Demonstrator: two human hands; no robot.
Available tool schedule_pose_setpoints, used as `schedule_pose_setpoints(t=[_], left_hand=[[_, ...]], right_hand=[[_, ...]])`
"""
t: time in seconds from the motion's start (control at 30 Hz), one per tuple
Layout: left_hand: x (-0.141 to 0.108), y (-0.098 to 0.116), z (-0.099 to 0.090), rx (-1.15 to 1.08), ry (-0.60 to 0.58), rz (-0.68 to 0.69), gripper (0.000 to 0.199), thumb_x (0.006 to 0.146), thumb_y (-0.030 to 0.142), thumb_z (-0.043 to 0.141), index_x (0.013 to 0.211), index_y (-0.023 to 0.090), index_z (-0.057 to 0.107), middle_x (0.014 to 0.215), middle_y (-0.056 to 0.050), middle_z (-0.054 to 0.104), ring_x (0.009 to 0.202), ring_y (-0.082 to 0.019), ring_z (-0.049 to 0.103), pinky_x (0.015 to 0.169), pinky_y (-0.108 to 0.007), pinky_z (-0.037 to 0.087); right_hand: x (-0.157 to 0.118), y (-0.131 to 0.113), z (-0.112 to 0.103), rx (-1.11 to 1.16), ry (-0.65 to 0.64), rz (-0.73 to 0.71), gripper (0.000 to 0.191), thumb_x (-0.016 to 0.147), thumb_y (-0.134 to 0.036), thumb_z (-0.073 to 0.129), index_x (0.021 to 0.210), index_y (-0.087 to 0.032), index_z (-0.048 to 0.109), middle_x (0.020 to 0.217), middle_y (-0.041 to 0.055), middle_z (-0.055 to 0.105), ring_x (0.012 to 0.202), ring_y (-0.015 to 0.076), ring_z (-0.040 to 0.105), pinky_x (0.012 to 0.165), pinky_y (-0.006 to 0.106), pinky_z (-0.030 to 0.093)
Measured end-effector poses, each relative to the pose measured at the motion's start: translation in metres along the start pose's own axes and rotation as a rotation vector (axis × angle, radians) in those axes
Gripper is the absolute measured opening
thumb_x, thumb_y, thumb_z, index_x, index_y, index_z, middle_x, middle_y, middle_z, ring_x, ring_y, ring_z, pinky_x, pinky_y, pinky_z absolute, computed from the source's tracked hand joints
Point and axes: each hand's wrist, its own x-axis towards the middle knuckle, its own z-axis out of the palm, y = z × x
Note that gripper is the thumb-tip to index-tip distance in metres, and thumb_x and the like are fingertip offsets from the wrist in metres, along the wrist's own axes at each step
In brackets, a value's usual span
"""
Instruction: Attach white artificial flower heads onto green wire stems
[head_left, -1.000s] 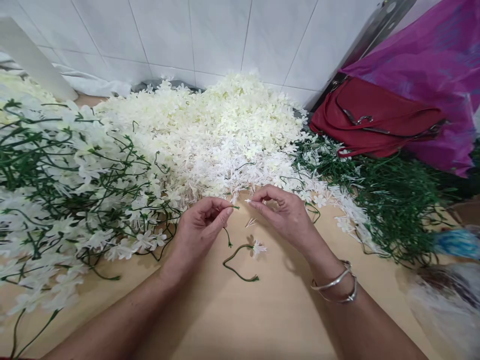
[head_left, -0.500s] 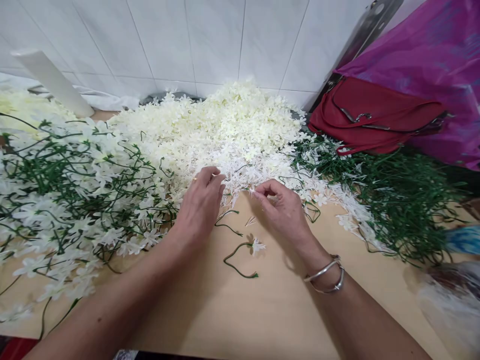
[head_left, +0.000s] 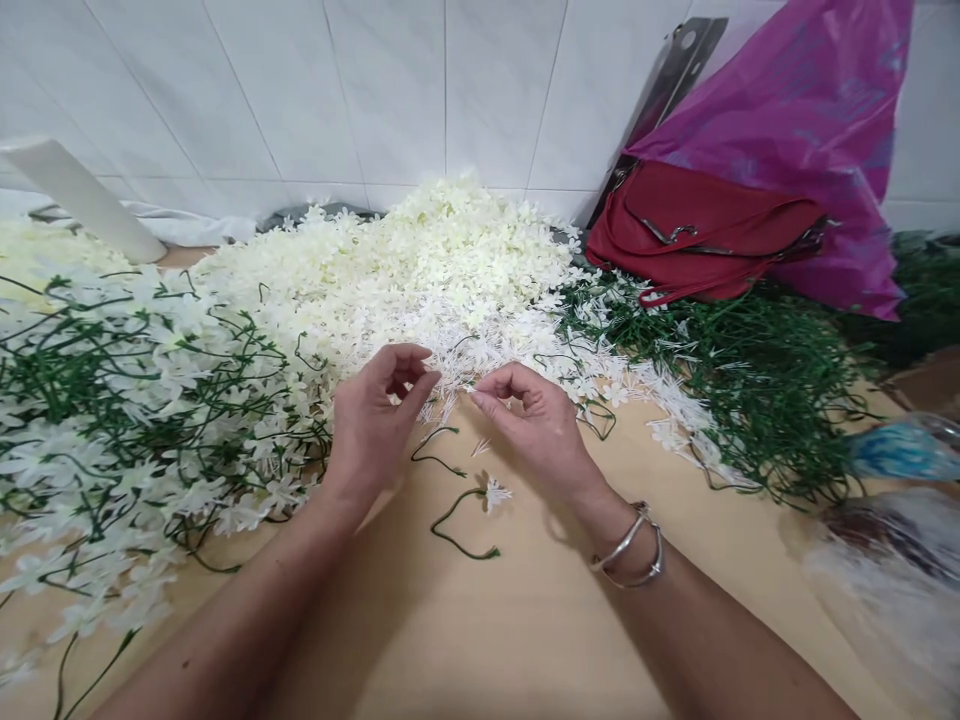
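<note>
Left grip [head_left: 379,420] has turned, fingers parted | right grip [head_left: 532,415] pinches white piece [head_left: 470,389], projecting leftward, axis unclear

Across the top of the frame you face a pale, faintly veined tiled wall [head_left: 390,90]; below, your tan tabletop [head_left: 555,640] catches soft shadows [head_left: 360,600] at lower centre.

A tiny white piece [head_left: 470,389] sits in the right grip [head_left: 532,420], a curved green stem [head_left: 437,459] lying nearby.
</note>
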Motion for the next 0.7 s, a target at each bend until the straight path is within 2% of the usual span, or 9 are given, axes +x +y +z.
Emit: schedule_pose_setpoints(t=[0.1, 0.17, 0.23, 0.47, 0.63, 0.7], left_hand=[[0.0, 0.003, 0.006, -0.345, -0.053, -0.257, 0.024, 0.087, 0.032, 0.081, 0.104, 0.017, 0.075, 0.089, -0.004, 0.075, 0.081, -0.016, 0.07, 0.075, -0.027, 0.057], [0.0, 0.004, 0.008, -0.438, -0.069, -0.331, 0.025, 0.083, 0.035, 0.084, 0.098, 0.016, 0.076, 0.086, -0.004, 0.077, 0.079, -0.015, 0.07, 0.075, -0.027, 0.057], [-0.001, 0.006, 0.009, -0.467, -0.073, -0.346, 0.025, 0.081, 0.036, 0.086, 0.094, 0.016, 0.076, 0.083, -0.003, 0.077, 0.076, -0.014, 0.07, 0.074, -0.026, 0.057], [-0.009, 0.002, 0.013, -0.428, -0.148, -0.287, 0.018, 0.085, 0.035, 0.084, 0.09, 0.02, 0.078, 0.081, -0.001, 0.075, 0.071, -0.012, 0.064, 0.065, -0.022, 0.052], [-0.012, 0.0, 0.014, -0.24, -0.18, -0.085, 0.007, 0.091, 0.028, 0.077, 0.091, 0.022, 0.079, 0.088, -0.001, 0.078, 0.081, -0.015, 0.069, 0.078, -0.027, 0.055], [-0.014, 0.0, 0.015, -0.231, -0.181, -0.061, 0.007, 0.092, 0.028, 0.076, 0.092, 0.022, 0.079, 0.09, -0.002, 0.078, 0.083, -0.016, 0.07, 0.079, -0.027, 0.056]], right_hand=[[-0.002, -0.004, 0.005, 0.073, 0.006, 0.042, 0.003, 0.087, -0.024, 0.072, 0.085, -0.022, 0.072, 0.08, -0.0003, 0.07, 0.077, 0.0165, 0.06, 0.075, 0.032, 0.047], [-0.003, -0.005, 0.007, 0.083, 0.011, 0.069, 0.003, 0.086, -0.023, 0.072, 0.084, -0.022, 0.072, 0.079, -0.0004, 0.069, 0.075, 0.0164, 0.059, 0.074, 0.033, 0.046], [-0.004, -0.006, 0.009, 0.084, 0.029, 0.092, 0.004, 0.085, -0.024, 0.072, 0.082, -0.022, 0.072, 0.078, -0.0003, 0.068, 0.075, 0.0166, 0.058, 0.074, 0.033, 0.046], [-0.005, -0.007, 0.011, 0.054, 0.104, 0.215, 0.008, 0.082, -0.026, 0.071, 0.076, -0.02, 0.069, 0.074, 0.0002, 0.068, 0.071, 0.0157, 0.058, 0.07, 0.031, 0.046], [-0.005, -0.008, 0.011, 0.122, 0.077, 0.33, 0.008, 0.077, -0.026, 0.073, 0.075, -0.02, 0.068, 0.069, -0.001, 0.065, 0.064, 0.0143, 0.056, 0.063, 0.029, 0.045], [-0.006, -0.008, 0.011, 0.153, 0.073, 0.345, 0.009, 0.077, -0.027, 0.073, 0.075, -0.02, 0.068, 0.069, -0.0013, 0.065, 0.064, 0.0139, 0.055, 0.062, 0.029, 0.045]])
